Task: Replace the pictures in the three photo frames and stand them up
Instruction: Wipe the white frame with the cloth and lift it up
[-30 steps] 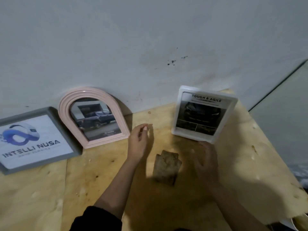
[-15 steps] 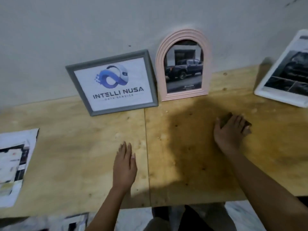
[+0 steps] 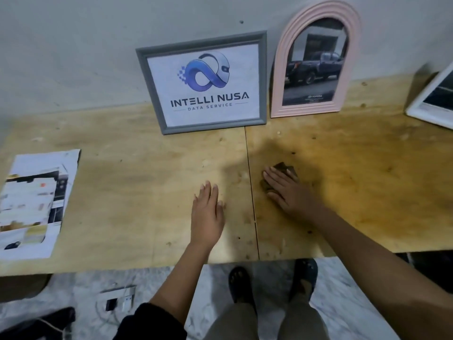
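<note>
1. A grey rectangular frame with a plain moulded border stands against the pale wall. It shows a blue looped logo on white paper.
2. Just beside it on its right, a pink arched frame with ribbed edges stands upright, holding a glossy photo of a dark pickup.
3. A white smooth-edged frame leans at the right edge, partly out of view.
4. All three stand at the back of the scuffed plywood table.
5. The left hand lies flat on the wood, fingers straight, holding nothing.
6. The right hand presses straight fingers on a small brown crumpled piece.
7. Loose printed sheets lie flat at far left.
</note>
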Tool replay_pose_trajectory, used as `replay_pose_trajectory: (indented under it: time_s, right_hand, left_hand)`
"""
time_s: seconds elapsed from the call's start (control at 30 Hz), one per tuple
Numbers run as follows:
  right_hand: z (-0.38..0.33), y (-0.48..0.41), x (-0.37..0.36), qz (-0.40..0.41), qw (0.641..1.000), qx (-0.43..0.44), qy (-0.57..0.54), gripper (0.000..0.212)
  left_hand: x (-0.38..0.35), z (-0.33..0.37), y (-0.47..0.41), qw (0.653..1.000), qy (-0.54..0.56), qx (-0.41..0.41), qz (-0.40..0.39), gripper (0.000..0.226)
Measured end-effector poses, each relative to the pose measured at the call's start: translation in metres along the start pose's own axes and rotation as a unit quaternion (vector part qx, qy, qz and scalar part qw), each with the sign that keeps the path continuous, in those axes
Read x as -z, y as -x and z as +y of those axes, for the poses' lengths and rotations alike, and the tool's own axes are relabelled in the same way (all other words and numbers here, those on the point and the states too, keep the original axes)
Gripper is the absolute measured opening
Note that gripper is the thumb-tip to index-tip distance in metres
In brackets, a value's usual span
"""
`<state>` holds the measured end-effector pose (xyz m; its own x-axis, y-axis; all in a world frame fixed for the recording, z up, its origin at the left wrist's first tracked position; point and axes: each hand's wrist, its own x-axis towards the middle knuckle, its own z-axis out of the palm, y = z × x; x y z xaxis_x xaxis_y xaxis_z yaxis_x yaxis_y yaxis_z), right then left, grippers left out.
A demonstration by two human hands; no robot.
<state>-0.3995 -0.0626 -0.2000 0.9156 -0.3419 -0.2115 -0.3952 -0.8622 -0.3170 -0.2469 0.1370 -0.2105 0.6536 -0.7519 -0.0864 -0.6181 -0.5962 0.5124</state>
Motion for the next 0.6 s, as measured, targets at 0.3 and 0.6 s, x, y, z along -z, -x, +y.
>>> replay_pose_trajectory:
  time_s: [0.3, 0.6]
  right_hand:
    - [0.037, 0.075, -0.007, 0.188, 0.901, -0.381, -0.086, 0.054]
    - [-0.059, 0.050, -0.038, 0.238, 0.840, -0.473, -0.118, 0.062]
  left_hand:
    - [-0.010, 0.006, 0.007, 1.000, -0.016, 0.001, 0.020, 0.048]
    - [-0.001, -0.011, 0.017, 0.998, -0.002, -0.057, -0.004, 0.045]
